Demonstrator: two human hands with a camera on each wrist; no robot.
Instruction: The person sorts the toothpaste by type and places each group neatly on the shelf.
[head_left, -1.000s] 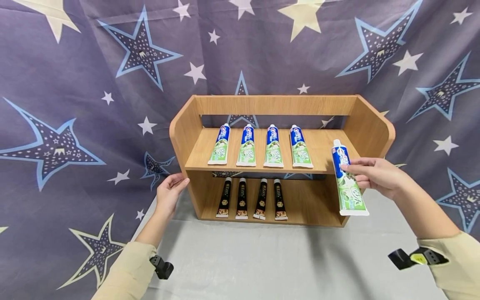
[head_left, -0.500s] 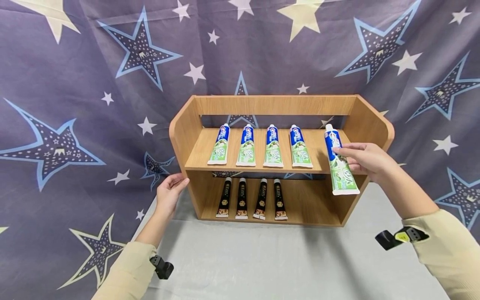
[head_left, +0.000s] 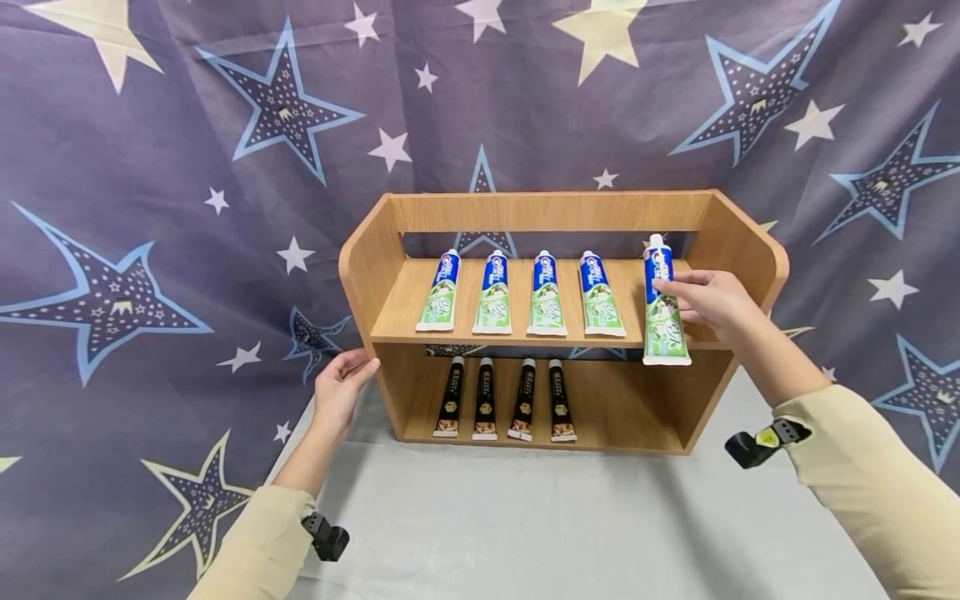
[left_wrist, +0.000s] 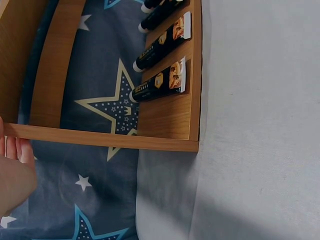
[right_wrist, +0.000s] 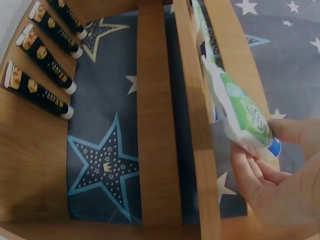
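My right hand point(head_left: 708, 302) pinches a blue, white and green toothpaste tube point(head_left: 664, 327) between thumb and fingers, cap pointing up and away. In the head view the tube overlaps the right part of the upper shelf, its flat end reaching past the front edge; the right wrist view shows the held tube point(right_wrist: 245, 107) at that shelf board. My left hand point(head_left: 341, 387) touches the left side panel of the wooden shelf unit point(head_left: 551, 212); the left wrist view shows its fingers point(left_wrist: 20, 150) at the panel's edge. Several matching toothpaste tubes point(head_left: 546, 298) lie in a row on the upper shelf.
Several black toothpaste tubes point(head_left: 483, 400) lie on the lower shelf, toward its left and middle. A grey-white cloth surface point(head_left: 510, 517) lies under the unit. Behind hangs a star-printed curtain point(head_left: 525, 108). The unit's right side panel point(head_left: 742, 254) rises beside my right hand.
My right hand has moved up and to the left with the toothpaste tube, from in front of the unit's right side to the upper shelf's right part. The left hand has stayed put.
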